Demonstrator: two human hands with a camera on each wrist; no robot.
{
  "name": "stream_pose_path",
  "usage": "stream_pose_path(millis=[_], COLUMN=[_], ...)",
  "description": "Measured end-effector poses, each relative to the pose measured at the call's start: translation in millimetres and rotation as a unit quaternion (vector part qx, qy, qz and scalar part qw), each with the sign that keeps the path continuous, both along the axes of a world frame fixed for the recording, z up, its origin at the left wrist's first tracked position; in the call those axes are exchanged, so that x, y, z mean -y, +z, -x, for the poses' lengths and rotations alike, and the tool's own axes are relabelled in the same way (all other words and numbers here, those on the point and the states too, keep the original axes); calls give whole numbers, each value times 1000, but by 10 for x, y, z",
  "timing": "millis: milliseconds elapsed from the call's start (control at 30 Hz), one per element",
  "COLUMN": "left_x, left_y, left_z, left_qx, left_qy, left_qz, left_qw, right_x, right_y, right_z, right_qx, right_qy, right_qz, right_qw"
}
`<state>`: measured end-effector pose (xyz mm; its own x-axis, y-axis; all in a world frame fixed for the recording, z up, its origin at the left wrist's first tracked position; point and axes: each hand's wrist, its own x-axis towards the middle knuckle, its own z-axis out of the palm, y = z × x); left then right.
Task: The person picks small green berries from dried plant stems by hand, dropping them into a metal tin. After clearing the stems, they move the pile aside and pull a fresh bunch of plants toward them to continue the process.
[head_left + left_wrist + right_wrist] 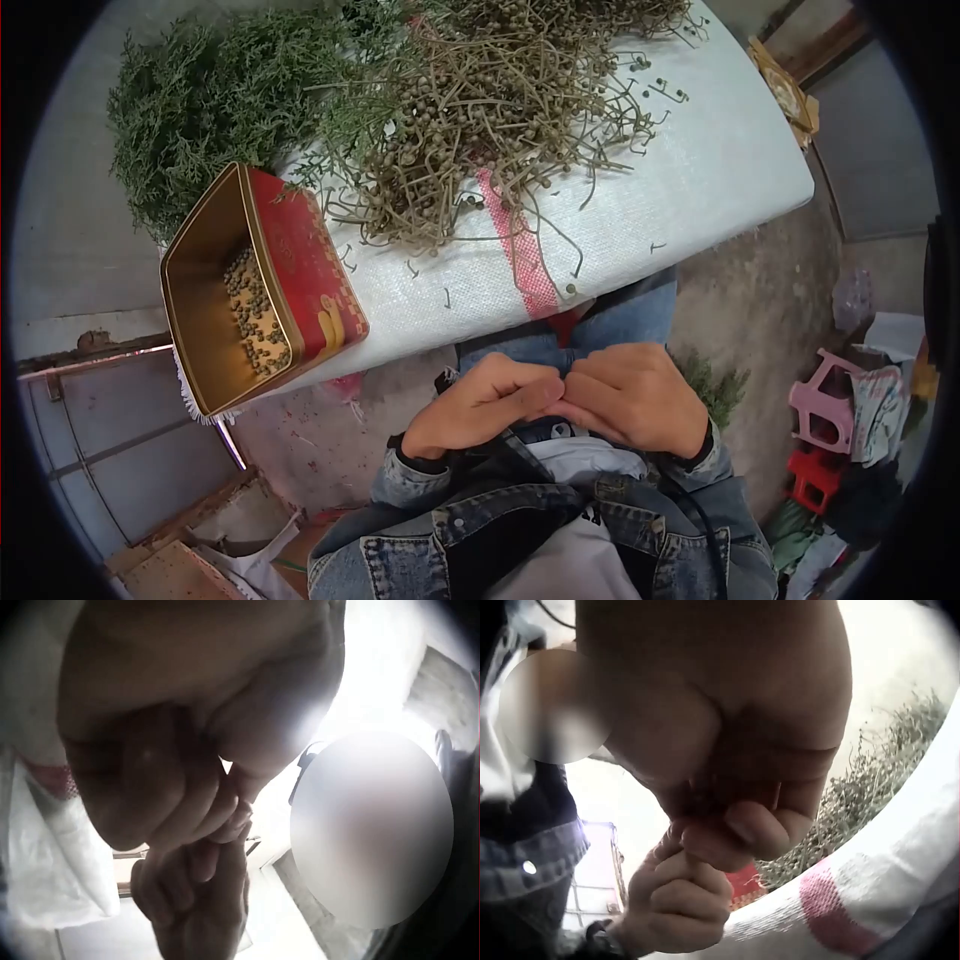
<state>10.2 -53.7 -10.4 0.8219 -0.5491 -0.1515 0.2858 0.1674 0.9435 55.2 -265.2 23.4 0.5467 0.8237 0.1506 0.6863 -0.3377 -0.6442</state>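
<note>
Both hands meet in front of the lap, just short of the white woven sack's near edge. My left hand [487, 402] has its thumb and curled fingers pressed together at the fingertips of my right hand [636, 398], which is also curled. A small thin piece like a stem [253, 842] pokes out where the fingertips meet in the left wrist view; the fingers hide most of it, and I cannot tell its exact kind. On the sack lies a heap of brown stems with small round berries [500, 110]. A red and gold tin [310, 260] lies tipped, with several loose berries [250, 300] inside.
Green leafy sprigs [200, 110] are piled at the back left of the white sack [720, 150]. Stray stem bits [448, 297] lie near its front edge. A pink stool [825, 405] and a red stool [812, 478] stand on the floor at right.
</note>
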Motion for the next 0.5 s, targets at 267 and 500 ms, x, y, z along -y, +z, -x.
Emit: stream_pose_path(millis=[267,500], left_x=[-8,164], left_y=[-122,-356], left_z=[144,407], left_qx=[-114,-242], left_qy=[-48,-74], left_qz=[185,304], left_qw=[975,918], right_x=[-45,81], right_y=[-214,-189], right_z=[2,-197], right_qx=[-175,-281], right_qy=[88,247], right_qz=[-182,-97], right_qw=[964,923])
